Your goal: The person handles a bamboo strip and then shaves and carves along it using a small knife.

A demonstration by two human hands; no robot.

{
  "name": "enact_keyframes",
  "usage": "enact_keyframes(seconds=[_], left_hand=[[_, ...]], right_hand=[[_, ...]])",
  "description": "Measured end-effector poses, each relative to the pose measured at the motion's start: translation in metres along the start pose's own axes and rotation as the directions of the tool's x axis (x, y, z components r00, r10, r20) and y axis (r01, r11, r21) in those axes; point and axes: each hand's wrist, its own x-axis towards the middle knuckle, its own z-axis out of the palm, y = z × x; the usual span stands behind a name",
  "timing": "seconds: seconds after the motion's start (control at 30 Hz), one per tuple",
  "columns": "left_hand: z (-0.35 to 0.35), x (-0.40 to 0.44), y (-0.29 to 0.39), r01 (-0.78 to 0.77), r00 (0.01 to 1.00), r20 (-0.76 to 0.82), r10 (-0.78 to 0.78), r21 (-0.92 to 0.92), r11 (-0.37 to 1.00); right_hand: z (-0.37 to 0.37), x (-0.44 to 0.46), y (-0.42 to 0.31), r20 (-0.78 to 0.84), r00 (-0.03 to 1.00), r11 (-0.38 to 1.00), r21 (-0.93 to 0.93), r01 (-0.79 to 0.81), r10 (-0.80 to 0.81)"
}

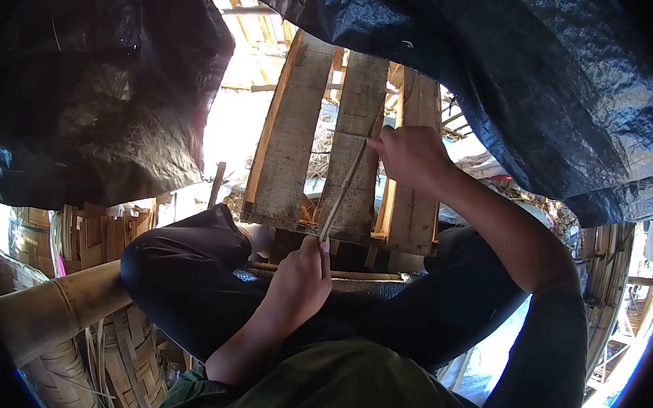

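A thin pale strip (pixel 346 181) slants upward over a slatted wooden board (pixel 294 127). My left hand (pixel 301 277) is closed around the strip's lower end, just below the board's near edge, with the thumb pointing up along it. Farther up and to the right, my right hand (pixel 412 155) is closed in a pinch near the strip's upper part. A short, thin light piece sticks out leftward from the fingertips of my right hand; whether it is a blade or another strip cannot be made out.
Dark plastic sheeting (pixel 109 93) hangs at the left, and more (pixel 543 90) hangs across the upper right. A thick bamboo pole (pixel 62 304) lies at the lower left beside woven bamboo (pixel 134 349). My crossed legs (pixel 187 278) are below the board.
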Motion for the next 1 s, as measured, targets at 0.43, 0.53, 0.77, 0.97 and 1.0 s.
enact_keyframes(seconds=[0.43, 0.53, 0.77, 0.97, 1.0], left_hand=[[-0.011, 0.005, -0.001, 0.003, 0.997, 0.075, 0.003, -0.071, 0.997], [-0.010, 0.005, -0.004, -0.006, 0.996, 0.085, 0.009, -0.038, 0.999], [-0.009, 0.003, 0.003, -0.278, 0.960, 0.063, 0.272, 0.147, 0.949], [-0.014, 0.013, 0.005, 0.099, 0.962, 0.255, -0.096, 0.001, 0.995], [-0.013, 0.014, 0.004, 0.101, 0.973, 0.217, -0.080, -0.088, 0.991]], right_hand=[[0.003, 0.004, -0.010, -0.073, 0.988, 0.966, 0.229, -0.119, 0.139], [-0.005, 0.004, -0.018, 0.036, 0.979, 0.898, 0.393, -0.198, 0.200], [-0.003, 0.000, -0.018, 0.210, 0.930, 0.671, 0.647, -0.363, 0.302], [-0.001, 0.004, -0.014, 0.213, 0.913, 0.518, 0.768, -0.376, 0.348], [-0.007, 0.002, -0.015, 0.207, 0.914, 0.515, 0.773, -0.371, 0.348]])
